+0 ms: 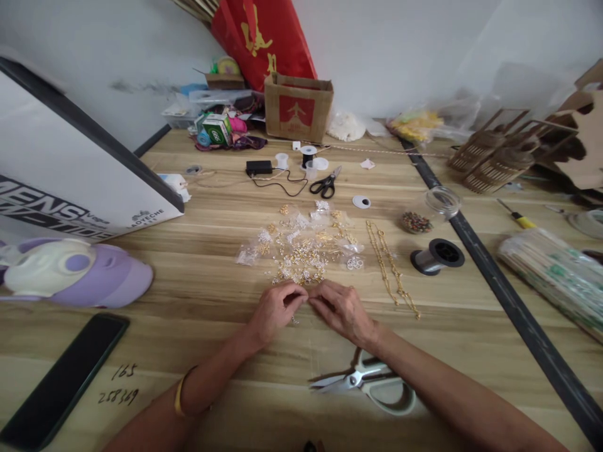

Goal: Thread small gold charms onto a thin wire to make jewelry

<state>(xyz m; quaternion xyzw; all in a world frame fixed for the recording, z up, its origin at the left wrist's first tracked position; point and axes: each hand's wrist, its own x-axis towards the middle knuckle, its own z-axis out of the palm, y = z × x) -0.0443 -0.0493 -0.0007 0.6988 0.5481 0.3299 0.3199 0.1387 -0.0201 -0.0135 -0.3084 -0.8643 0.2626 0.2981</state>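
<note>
My left hand (277, 309) and my right hand (343, 307) meet at the fingertips just above the table, in front of a heap of small gold and silver beads (301, 263). Each hand is closed in a pinch; whatever lies between the fingers is too small to make out. A few tiny silver pieces (295, 321) show just beneath my left hand. White-handled scissors (358, 378) lie partly under my right forearm. To the right of the heap is a gold bead chain (387, 267). Small clear bags (249, 252) lie around the beads.
A wire spool (436, 256) and a jar of dark beads (431, 211) stand at the right. Black scissors (326, 183) lie farther back, before a cardboard box (299, 108). A phone (63, 380) and a purple-and-white object (78, 273) occupy the left.
</note>
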